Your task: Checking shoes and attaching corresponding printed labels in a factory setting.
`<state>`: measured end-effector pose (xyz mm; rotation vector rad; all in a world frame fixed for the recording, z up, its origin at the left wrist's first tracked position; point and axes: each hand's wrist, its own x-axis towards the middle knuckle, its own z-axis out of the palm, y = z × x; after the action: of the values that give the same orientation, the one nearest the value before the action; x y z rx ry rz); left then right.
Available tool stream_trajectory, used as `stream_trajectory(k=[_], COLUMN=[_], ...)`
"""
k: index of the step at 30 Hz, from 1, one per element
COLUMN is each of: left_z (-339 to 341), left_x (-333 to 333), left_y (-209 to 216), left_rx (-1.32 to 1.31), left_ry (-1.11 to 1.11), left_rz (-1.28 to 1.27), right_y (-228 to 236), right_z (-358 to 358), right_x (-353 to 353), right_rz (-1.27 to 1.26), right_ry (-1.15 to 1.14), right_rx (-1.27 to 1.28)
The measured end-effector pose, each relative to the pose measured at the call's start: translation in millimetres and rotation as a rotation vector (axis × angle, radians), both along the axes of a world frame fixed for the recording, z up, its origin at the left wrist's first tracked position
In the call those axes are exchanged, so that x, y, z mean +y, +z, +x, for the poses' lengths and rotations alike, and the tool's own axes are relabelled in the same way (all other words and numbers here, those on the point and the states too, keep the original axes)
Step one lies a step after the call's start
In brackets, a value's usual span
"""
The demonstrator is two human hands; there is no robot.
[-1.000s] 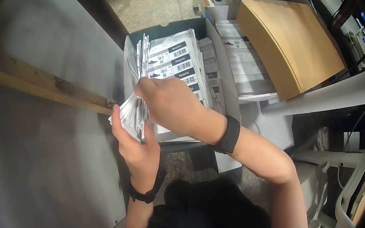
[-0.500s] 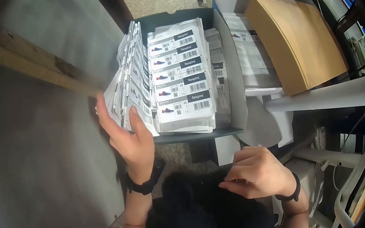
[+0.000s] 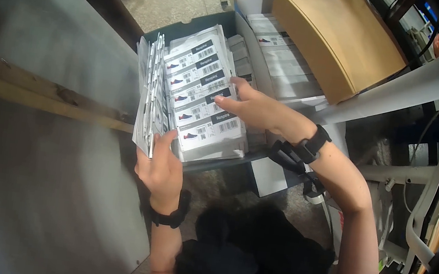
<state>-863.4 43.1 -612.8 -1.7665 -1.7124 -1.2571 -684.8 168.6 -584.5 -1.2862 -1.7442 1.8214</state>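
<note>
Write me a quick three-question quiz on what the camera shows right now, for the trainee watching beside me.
1. Multiple choice: which hand holds the near end of the upright bundle of labels? A) left B) right C) both
2. True or false: the tan carton is to the right of the dark green box.
3. Fill in the blank: the right hand is over the flat stack of labels, its two leading fingers held ____ (together or apart).

Key:
1. A; the left hand has it.
2. True.
3. Apart.
</note>
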Motion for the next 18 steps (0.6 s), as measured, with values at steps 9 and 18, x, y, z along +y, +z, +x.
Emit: stream_trajectory(k=[9, 18], left_z=[11.2, 25.8], left_x=[-0.4, 7.9], left_y=[1.2, -1.8], left_rx=[-0.092, -0.046], left_ry=[-0.043, -0.078], left_rz=[-0.218, -0.371], right_y=[24.7, 23.9], right_z=[5.1, -16.2], right_x=[3.6, 6.1], right_rz=[-0.157, -0.258], right_ry=[0.151, 0.051], right_rx=[-0.046, 0.354])
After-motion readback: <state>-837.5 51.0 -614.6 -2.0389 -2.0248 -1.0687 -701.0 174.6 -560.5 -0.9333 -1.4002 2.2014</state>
